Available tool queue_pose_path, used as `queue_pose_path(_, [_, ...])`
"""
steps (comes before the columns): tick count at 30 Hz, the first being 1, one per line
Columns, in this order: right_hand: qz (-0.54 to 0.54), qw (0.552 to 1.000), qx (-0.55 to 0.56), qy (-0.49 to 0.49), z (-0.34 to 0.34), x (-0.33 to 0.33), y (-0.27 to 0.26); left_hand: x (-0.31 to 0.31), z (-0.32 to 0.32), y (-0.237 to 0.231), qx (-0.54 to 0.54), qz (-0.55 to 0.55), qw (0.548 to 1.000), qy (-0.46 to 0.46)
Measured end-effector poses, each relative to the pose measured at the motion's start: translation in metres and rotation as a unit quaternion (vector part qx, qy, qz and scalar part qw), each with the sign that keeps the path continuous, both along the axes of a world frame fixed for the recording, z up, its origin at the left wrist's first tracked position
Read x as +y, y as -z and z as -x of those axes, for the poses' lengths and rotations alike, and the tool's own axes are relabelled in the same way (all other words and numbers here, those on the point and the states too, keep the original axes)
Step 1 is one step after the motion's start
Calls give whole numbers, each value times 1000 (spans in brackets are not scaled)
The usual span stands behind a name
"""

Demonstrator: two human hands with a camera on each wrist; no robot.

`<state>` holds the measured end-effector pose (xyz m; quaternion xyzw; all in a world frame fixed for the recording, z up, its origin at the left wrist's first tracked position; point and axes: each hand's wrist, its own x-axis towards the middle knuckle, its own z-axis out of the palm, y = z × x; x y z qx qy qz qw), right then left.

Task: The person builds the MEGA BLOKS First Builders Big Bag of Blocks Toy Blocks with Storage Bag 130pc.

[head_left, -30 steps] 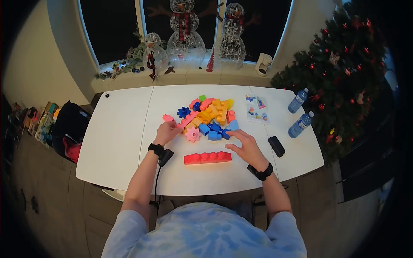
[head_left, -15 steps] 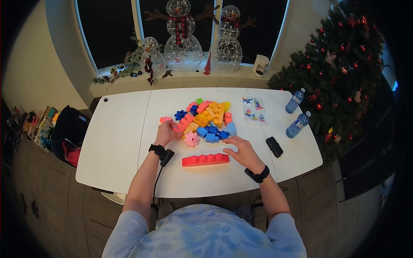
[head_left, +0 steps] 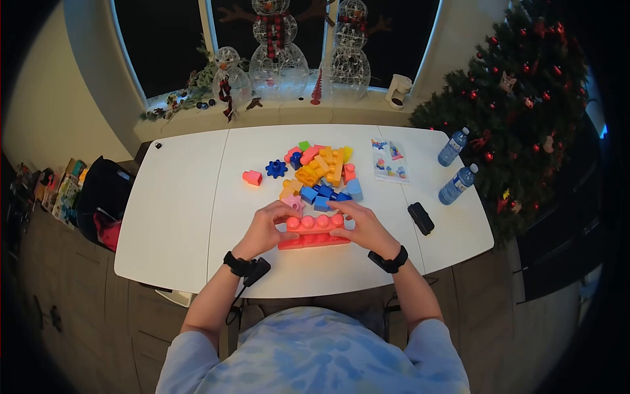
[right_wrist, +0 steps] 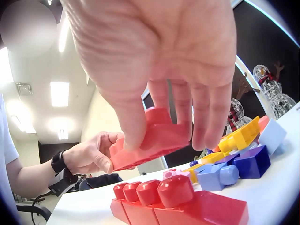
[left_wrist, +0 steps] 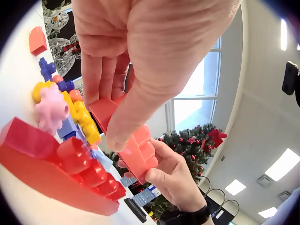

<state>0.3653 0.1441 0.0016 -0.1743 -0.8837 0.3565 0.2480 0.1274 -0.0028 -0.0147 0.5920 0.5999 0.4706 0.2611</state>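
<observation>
A long red block strip with rounded studs rests on the white table. Just above and behind it, a second studded red piece is held between both hands. The left hand pinches its left end, thumb on the near side, as the left wrist view shows. At its right end the right hand grips with thumb and fingers. In the right wrist view there is a gap between the held piece and the strip below. A pink gear-like block lies beside the left fingers.
Behind the hands lies a pile of yellow, blue and other blocks. A blue gear and pink block lie left. Rightward are a picture sheet, black case and two bottles.
The left hand has brought a studded red piece from the pile's left side toward the front strip. The right hand has moved inward and taken its other end.
</observation>
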Motion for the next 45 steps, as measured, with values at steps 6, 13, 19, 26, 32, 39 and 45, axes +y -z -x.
queue_pose_path(6, [-22,997,-67,-25,-2,0,20,-3,-10,32,-8,23,1000,11])
queue_pose_path(13, [-34,997,-63,-10,-2,-5,39,-9,-21,37,91,12,995,-38])
queue_pose_path(19, [-46,996,-78,-1,2,-12,42,-9,-26,39,98,9,994,-50])
queue_pose_path(26, [-48,996,-73,-1,2,-10,45,-5,-28,40,116,20,992,-53])
queue_pose_path(32, [-72,996,-44,-8,0,-8,48,-11,-27,43,158,32,985,-55])
queue_pose_path(39, [-67,995,-64,-21,2,-5,47,-14,-19,55,159,36,984,-67])
queue_pose_path(45, [-54,996,-69,-19,2,-6,42,-13,-20,55,145,35,987,-66])
